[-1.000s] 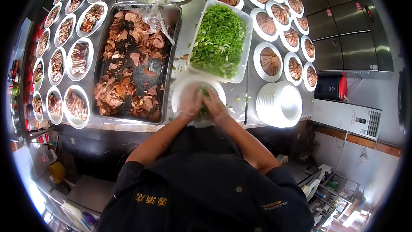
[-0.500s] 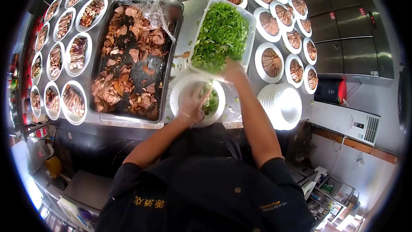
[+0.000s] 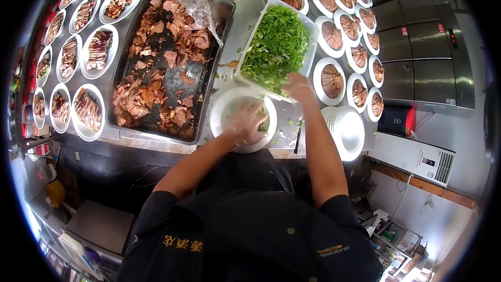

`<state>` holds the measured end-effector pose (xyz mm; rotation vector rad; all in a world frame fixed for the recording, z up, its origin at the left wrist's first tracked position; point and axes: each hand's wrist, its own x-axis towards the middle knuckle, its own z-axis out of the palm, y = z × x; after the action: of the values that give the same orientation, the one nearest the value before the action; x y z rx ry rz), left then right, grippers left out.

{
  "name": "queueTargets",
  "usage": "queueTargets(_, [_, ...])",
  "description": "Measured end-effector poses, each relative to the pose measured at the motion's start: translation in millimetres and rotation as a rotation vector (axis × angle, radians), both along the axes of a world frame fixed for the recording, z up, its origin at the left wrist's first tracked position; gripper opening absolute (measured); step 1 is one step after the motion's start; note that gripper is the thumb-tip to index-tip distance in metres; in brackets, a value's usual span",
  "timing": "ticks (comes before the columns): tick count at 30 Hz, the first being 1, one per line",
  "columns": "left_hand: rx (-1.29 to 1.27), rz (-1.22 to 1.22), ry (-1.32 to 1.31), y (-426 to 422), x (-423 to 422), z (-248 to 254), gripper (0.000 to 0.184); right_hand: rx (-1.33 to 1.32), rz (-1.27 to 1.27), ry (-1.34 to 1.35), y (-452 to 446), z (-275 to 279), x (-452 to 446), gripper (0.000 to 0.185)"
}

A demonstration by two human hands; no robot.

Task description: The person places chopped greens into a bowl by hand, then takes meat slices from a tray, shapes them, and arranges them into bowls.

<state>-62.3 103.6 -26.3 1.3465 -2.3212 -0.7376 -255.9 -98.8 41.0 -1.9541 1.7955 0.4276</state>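
A white bowl [image 3: 219, 113] stands near the front edge of the steel table with some greens inside. My left hand [image 3: 246, 124], in a clear glove, lies over the bowl with its fingers spread on the greens. At the near right corner of a white tub of chopped green leaves [image 3: 277, 47] is my right hand [image 3: 298, 86], also gloved. Its fingertips are blurred and partly hidden among the leaves. To the left of the bowl, a dark tray [image 3: 177, 75] holds pieces of cooked meat.
Plates of sliced meat [image 3: 100, 50] cover the left side, and more plates with meat [image 3: 330, 82] stand on the right. A stack of empty white plates [image 3: 348, 133] is at the front right. Crumpled plastic film [image 3: 201, 13] lies over the dark tray's far corner.
Both hands were together over the bowl a second ago. My right hand has since moved up and right to the tub, while my left hand has stayed at the bowl. The view has shifted slightly.
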Motion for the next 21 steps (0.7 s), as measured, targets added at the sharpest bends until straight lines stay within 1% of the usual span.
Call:
queueTargets(1, [-0.028,0.076,-0.001,-1.8,-7.4,-6.2,0.063,-0.001,-0.001,-0.002,2.8,-5.9,3.5,0.055])
queueTargets(2, [-0.058,0.152,0.000,-4.2,-13.1,-12.2,0.060,0.059,0.042,-0.024,5.5,-13.3,9.6,0.064])
queueTargets(3, [-0.063,0.151,-0.001,-6.6,-17.2,-19.3,0.060,0.118,0.087,-0.045,6.8,-20.9,13.9,0.074])
queueTargets(4, [-0.002,0.081,-0.125,-8.5,-21.0,-25.1,0.061,0.115,0.087,-0.046,4.5,-40.4,11.9,0.074])
queueTargets(5, [0.059,0.012,-0.251,-10.9,-21.6,-27.0,0.061,0.113,0.064,-0.039,-1.8,-68.2,9.2,0.080])
queueTargets(6, [0.055,0.012,-0.256,-12.7,-18.4,-23.9,0.061,0.113,0.040,-0.035,-5.7,-84.1,12.3,0.087])
queueTargets(7, [0.068,-0.064,-0.279,-12.0,-13.9,-18.3,0.061,0.192,0.015,0.083,-6.7,-55.4,30.2,0.081])
queueTargets(8, [0.083,-0.143,-0.299,-9.6,-10.0,-12.8,0.061,0.194,0.012,0.078,-9.5,-56.7,32.6,0.081])
queueTargets(9, [0.086,-0.147,-0.302,-3.4,-6.2,-8.7,0.061,0.221,0.173,0.207,-16.9,-65.1,30.9,0.072])
queueTargets(10, [-0.039,-0.035,-0.139,5.0,-1.9,-4.7,0.061,0.246,0.337,0.338,-20.9,-65.5,30.1,0.063])
queueTargets(11, [-0.164,0.079,0.027,11.3,1.9,-0.8,0.061,0.247,0.337,0.339,-18.9,-64.2,23.2,0.063])
queueTargets(12, [-0.162,0.081,0.030,15.3,5.7,6.6,0.061,0.123,0.213,0.164,-10.8,-52.4,17.0,0.054])
queueTargets(13, [-0.160,0.160,0.080,20.5,8.2,15.0,0.060,0.004,0.093,-0.008,-3.6,-39.9,11.7,0.046])
queueTargets(14, [-0.160,0.239,0.128,22.6,9.8,17.9,0.060,0.008,0.101,-0.004,-1.0,-24.4,11.8,0.046])
queueTargets(15, [-0.152,0.243,0.129,25.0,10.2,15.7,0.060,-0.029,0.037,-0.023,4.1,-7.2,13.9,0.045])
queueTargets(16, [-0.102,0.359,0.278,25.7,11.1,12.8,0.058,-0.066,-0.029,-0.046,7.9,0.7,12.5,0.044])
queueTargets(17, [-0.054,0.473,0.430,24.0,11.8,9.8,0.057,-0.044,-0.154,-0.103,8.6,5.0,8.2,0.038])
queueTargets(18, [-0.054,0.473,0.432,21.1,13.8,10.7,0.057,-0.044,-0.154,-0.102,15.5,15.7,11.0,0.038])
queueTargets(20, [0.066,0.718,0.787,15.8,17.6,15.2,0.045,-0.092,-0.072,-0.173,46.2,58.3,22.1,0.032])
queueTargets(21, [0.110,0.794,0.918,12.3,20.0,14.8,0.033,-0.024,-0.003,-0.210,72.6,83.8,38.8,0.031])
